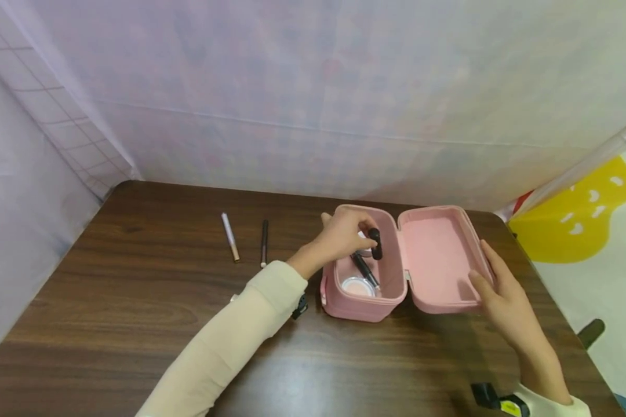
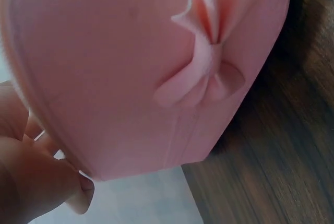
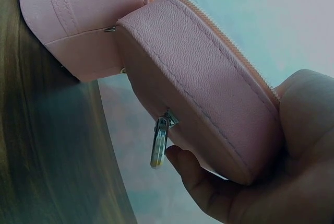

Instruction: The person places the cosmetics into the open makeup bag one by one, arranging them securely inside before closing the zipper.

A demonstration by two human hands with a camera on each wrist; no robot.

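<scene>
A pink zip-up cosmetic case [image 1: 362, 313] stands on the table with its lid [image 1: 438, 260] folded open to the right. My left hand [image 1: 344, 231] is over the case's main compartment and pinches a short black tube [image 1: 375, 243] between thumb and fingers. Inside lie another black tube [image 1: 364, 269] and a round compact [image 1: 358, 286]; a second round item is partly hidden under the hand. My right hand [image 1: 506, 301] grips the lid's outer edge, thumb on the inside. The left wrist view shows the case's bow [image 2: 209, 72]; the tube is hidden there. A metal zipper pull [image 3: 160, 140] hangs from the lid.
On the brown wooden table [image 1: 151, 301], left of the case, lie a white pen-like stick with a gold end [image 1: 229, 237] and a thin dark pencil [image 1: 264, 243]. A small item under the left forearm is mostly hidden. A pale curtain [image 1: 292, 116] hangs behind the table.
</scene>
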